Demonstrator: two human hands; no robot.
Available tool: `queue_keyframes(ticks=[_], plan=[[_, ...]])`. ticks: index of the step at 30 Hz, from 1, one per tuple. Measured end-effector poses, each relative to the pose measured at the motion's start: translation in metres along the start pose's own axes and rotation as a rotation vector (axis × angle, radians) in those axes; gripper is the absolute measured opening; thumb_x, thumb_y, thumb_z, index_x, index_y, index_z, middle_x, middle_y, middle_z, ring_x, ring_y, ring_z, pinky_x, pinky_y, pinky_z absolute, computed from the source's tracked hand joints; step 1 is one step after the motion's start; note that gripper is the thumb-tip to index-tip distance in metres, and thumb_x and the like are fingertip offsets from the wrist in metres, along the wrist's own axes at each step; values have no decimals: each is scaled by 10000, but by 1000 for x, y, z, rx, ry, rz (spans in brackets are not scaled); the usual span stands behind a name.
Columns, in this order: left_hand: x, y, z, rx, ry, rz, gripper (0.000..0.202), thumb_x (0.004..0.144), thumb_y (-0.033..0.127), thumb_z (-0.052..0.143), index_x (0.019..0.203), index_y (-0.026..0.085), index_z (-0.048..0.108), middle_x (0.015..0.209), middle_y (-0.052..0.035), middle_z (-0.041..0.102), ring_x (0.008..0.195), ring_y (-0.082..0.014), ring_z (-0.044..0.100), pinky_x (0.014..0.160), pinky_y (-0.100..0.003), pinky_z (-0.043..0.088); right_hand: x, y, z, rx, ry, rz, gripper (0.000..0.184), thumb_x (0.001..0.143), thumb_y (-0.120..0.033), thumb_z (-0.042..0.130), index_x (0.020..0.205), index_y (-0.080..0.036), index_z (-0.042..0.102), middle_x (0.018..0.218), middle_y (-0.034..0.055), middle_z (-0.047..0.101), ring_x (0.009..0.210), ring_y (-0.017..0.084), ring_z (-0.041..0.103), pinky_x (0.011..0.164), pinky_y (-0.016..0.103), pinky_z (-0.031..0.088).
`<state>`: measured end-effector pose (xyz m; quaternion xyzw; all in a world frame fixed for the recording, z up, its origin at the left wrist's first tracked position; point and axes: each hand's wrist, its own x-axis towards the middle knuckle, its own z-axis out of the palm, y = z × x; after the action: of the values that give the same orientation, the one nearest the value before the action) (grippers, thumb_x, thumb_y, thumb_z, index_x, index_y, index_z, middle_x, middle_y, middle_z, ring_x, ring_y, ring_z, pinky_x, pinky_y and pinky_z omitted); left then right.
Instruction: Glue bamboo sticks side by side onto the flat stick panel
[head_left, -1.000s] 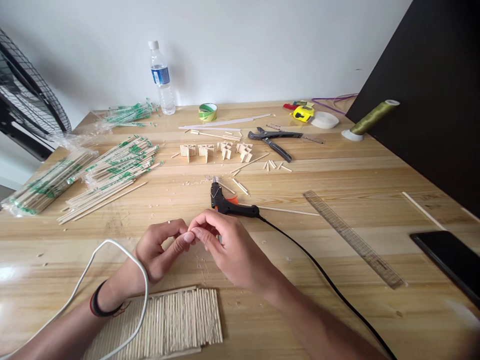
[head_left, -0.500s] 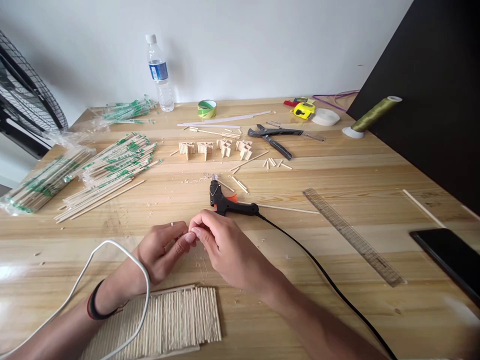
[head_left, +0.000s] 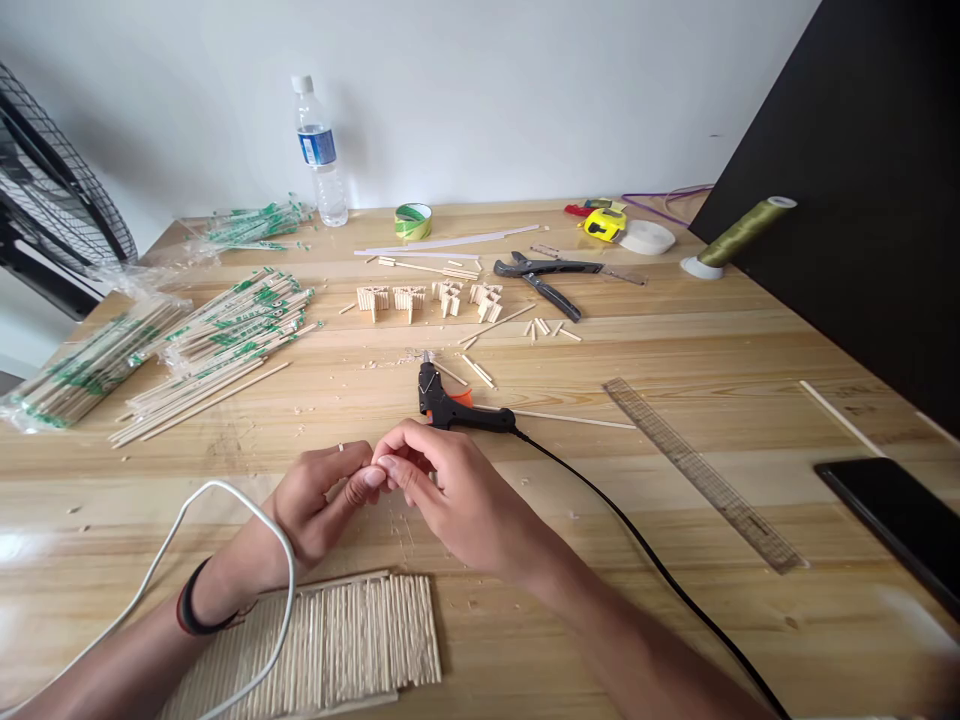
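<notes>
My left hand (head_left: 319,500) and my right hand (head_left: 442,490) meet fingertip to fingertip just above the wooden table (head_left: 675,330), near its front. Both are closed in a pinch on something too small to make out. A black and orange glue gun (head_left: 457,405) lies just beyond my right hand, its black cord (head_left: 652,570) running off to the lower right. Under my left wrist lies a flat mat of glued sticks (head_left: 352,640). A white cable (head_left: 225,560) loops over my left forearm.
Bundles of wrapped chopsticks (head_left: 217,335) lie at the left. Small stick assemblies (head_left: 431,298), pliers (head_left: 544,275), a tape roll (head_left: 414,220), a water bottle (head_left: 319,150) and a tape measure (head_left: 604,224) stand further back. A clear ruler (head_left: 697,470), a phone (head_left: 896,515) and a thread spool (head_left: 739,232) are at the right.
Both hands stay pinched together at the same spot, the fingers shifting only slightly. The view has drifted a little.
</notes>
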<state>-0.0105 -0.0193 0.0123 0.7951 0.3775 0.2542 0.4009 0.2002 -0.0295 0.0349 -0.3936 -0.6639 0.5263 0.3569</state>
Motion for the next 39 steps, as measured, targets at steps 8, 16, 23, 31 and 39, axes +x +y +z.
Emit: queue_keyframes(ticks=[8,16,23,31,39], plan=[[0,-1,-3,-93,-19,10,470,1109,482,458,830,160,659,695,-10,606,621,-129,506,593,-245,413,1,3,0,20,-20,-46,180,1067,-250,545,901,-219,605,821,-7,661,740,150,600,703,291,465],[2,-1,-2,-57,13,0,486,1092,508,482,796,162,651,685,-3,588,630,-126,503,603,-237,414,1,6,4,-119,13,-104,189,1076,-232,458,894,-233,511,866,17,629,783,170,587,741,314,448],[3,1,0,-66,67,19,459,1073,499,537,793,165,682,680,-7,635,612,-123,511,599,-238,416,-1,6,6,-173,1,-90,211,1069,-214,412,863,-256,405,816,-6,541,743,173,516,718,319,412],[4,4,2,-179,51,66,487,1076,532,532,797,170,699,693,-35,691,630,-139,593,614,-242,470,-2,2,3,-76,-63,-42,242,1093,-259,392,853,-256,422,739,-34,502,668,161,487,680,321,418],[3,6,4,-296,20,104,405,1095,434,542,840,166,707,770,-69,751,719,-168,690,692,-274,520,-1,1,-2,117,-161,51,284,1123,-347,384,863,-249,441,743,-37,497,676,150,486,675,315,426]])
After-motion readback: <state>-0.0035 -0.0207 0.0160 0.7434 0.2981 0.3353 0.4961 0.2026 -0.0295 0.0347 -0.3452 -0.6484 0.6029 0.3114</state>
